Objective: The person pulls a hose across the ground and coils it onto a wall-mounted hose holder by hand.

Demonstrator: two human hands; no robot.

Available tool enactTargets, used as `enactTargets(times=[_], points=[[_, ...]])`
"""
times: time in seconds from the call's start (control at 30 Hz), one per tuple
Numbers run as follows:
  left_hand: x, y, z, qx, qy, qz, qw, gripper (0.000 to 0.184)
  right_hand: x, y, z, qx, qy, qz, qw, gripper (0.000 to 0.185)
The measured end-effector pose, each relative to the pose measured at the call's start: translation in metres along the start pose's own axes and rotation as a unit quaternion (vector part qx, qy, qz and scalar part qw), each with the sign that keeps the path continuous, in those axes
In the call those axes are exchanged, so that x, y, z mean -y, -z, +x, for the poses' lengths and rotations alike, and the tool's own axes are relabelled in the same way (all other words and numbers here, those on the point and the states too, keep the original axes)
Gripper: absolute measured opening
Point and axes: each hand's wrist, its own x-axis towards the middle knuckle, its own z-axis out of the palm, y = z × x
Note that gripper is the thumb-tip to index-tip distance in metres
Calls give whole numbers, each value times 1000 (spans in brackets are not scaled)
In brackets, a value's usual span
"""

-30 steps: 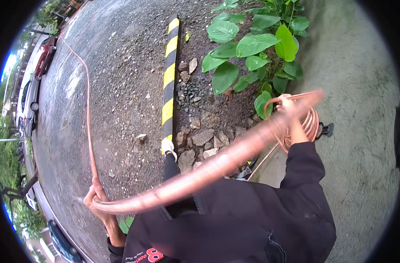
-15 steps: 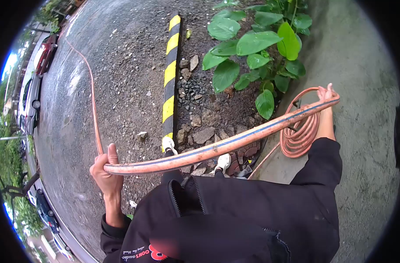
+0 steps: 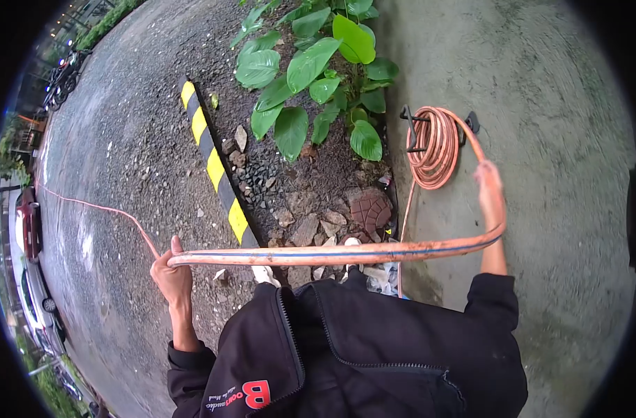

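An orange garden hose (image 3: 332, 256) with a blue stripe stretches across in front of my body. My left hand (image 3: 171, 275) is closed around it at the left, thumb raised, and the hose trails off from there over the gravel. At the right, my right hand (image 3: 490, 188), slightly blurred, grips the hose just below where it leaves the coil. Several loops form the hose coil (image 3: 433, 153), hanging on a dark metal holder (image 3: 405, 115) fixed to the grey concrete surface. A thinner length drops from the coil toward my feet.
A yellow-and-black striped barrier (image 3: 215, 167) lies on the gravel ahead. Broad-leaved plants (image 3: 318, 66) grow beside the concrete (image 3: 561, 209). Loose stones (image 3: 305, 230) and a brown paving piece (image 3: 371, 209) lie near my shoes. Parked vehicles (image 3: 29, 230) stand far left.
My right hand has moved down and away from the coil, with hose running between them. My left hand keeps its hold. The view has turned, shifting plants and barrier leftward.
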Motion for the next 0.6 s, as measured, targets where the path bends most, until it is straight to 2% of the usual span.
enactTargets(times=[0.03, 0.1, 0.13, 0.17, 0.23, 0.27, 0.3, 0.33, 0.37, 0.4, 0.47, 0.53, 0.6], points=[[6, 2, 2, -2, -5, 1, 1000, 50, -7, -1, -22, 59, 31, -111, 992, 42], [25, -3, -3, -9, -3, -27, 1000, 47, -3, -6, -66, 190, 84, -348, 914, 63], [32, -1, -5, -19, -1, -49, 999, 45, -2, -8, -82, 190, 54, -415, 888, 67], [29, 4, -8, 9, -17, -7, 1000, 39, 3, -6, -89, 189, 29, -479, 857, 71], [48, -11, -17, -10, -170, 4, 985, 35, 34, -13, -79, 153, 66, -415, 894, 59], [51, -20, -23, -19, -189, 35, 981, 35, 70, -38, -73, 119, 141, -388, 903, 53], [49, -21, -26, 24, -160, 31, 986, 35, 108, -65, -75, 82, 210, -353, 908, 48], [41, -19, -22, 20, -161, 39, 986, 38, 153, -100, -86, 99, 231, -331, 910, 48], [40, -23, -19, 11, -128, 39, 991, 39, 208, -142, -109, 173, 190, -183, 949, 45], [44, -29, -14, -37, -154, 19, 987, 41, 252, -182, -136, 248, 142, -36, 958, 45], [49, -32, -5, -84, -151, 4, 985, 41, 306, -241, -188, 391, 200, -40, 897, 52], [56, -28, -1, -107, -149, 5, 983, 40, 322, -294, -226, 442, 289, -72, 846, 55], [63, -20, 0, -119, -133, -4, 984, 37, 308, -340, -245, 542, 184, -66, 817, 55]])
